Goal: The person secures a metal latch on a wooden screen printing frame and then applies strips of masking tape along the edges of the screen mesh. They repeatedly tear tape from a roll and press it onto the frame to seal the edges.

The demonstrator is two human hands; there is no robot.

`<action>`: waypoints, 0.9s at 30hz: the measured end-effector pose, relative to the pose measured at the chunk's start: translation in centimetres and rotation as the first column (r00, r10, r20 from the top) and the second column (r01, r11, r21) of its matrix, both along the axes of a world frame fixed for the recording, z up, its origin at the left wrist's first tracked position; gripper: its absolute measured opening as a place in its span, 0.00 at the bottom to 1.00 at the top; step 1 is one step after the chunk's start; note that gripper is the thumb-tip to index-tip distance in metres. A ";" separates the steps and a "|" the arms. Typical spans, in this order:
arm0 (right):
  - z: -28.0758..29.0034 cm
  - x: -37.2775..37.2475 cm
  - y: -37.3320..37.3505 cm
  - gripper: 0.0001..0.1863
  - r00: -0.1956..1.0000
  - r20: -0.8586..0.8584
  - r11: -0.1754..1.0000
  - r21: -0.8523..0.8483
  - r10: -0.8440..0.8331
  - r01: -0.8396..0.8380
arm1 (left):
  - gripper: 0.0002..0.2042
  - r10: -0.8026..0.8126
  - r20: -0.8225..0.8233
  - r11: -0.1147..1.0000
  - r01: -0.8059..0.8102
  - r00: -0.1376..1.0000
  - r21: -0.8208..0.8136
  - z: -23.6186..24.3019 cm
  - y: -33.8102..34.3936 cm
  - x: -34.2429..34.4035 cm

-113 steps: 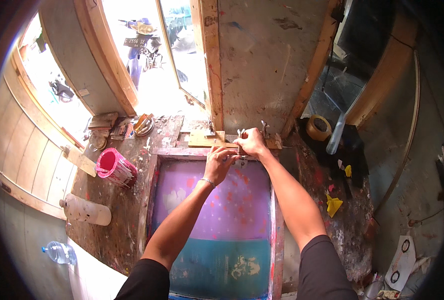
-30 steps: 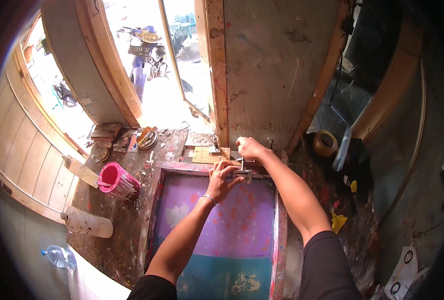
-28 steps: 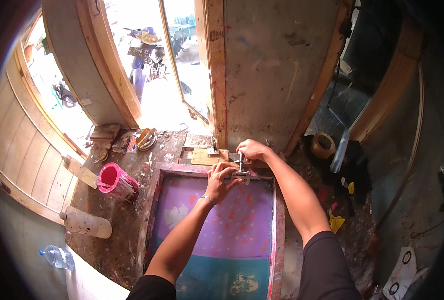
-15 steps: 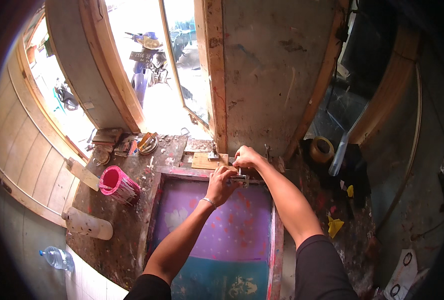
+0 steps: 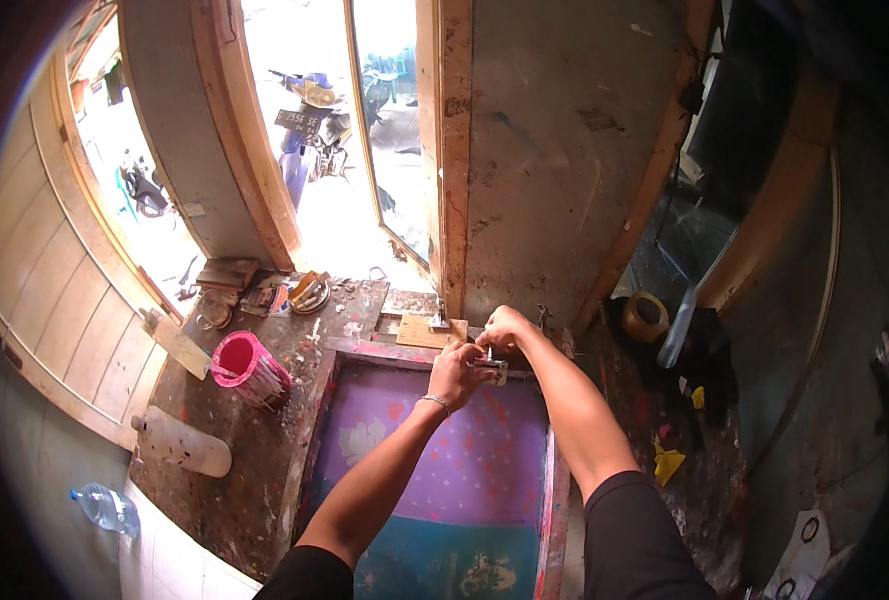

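Note:
At the top edge of a paint-stained screen frame (image 5: 556, 500) with purple-and-teal mesh (image 5: 424, 450), my left hand (image 5: 451, 375) is closed around a small metal clamp (image 5: 496, 370). Just above and to the right, my right hand (image 5: 504, 328) pinches the upright threaded screw of that clamp, its fingertips partly hidden. A wooden block (image 5: 420, 331) lies behind the frame beside another metal fitting (image 5: 439, 322).
A pink pail (image 5: 249, 368), white bottle (image 5: 182, 445) and clear water bottle (image 5: 107, 508) are at the left. Tape roll (image 5: 644, 318), long translucent tool (image 5: 676, 330) and yellow scraps (image 5: 667, 462) lie right. An open doorway shows a parked motorbike (image 5: 309, 130).
The hands first met at the frame's top edge; the clamp then showed between them. Lately my right hand has come down closer to my left. The scene has shifted lower as the view moved.

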State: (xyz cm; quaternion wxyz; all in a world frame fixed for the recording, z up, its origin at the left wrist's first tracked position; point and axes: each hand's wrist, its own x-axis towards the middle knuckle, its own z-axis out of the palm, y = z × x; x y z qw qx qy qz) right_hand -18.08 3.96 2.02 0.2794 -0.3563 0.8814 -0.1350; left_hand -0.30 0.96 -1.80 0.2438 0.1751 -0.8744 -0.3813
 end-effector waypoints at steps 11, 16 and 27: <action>-0.6 1.0 -3.1 0.21 0.981 -0.017 0.960 0.203 -0.194 0.194 | 0.18 0.028 0.129 0.996 -0.016 0.991 -0.093 1.0 0.5 0.2; -2.3 0.4 -3.2 0.17 0.986 -0.026 0.980 0.114 -0.162 0.164 | 0.18 0.066 0.134 0.993 -0.051 0.989 -0.109 1.4 1.1 0.4; -0.5 1.5 7.0 0.22 0.945 0.203 0.603 -0.730 -0.258 0.321 | 0.18 0.222 0.107 0.927 -0.176 0.969 -0.330 2.3 -1.6 -4.2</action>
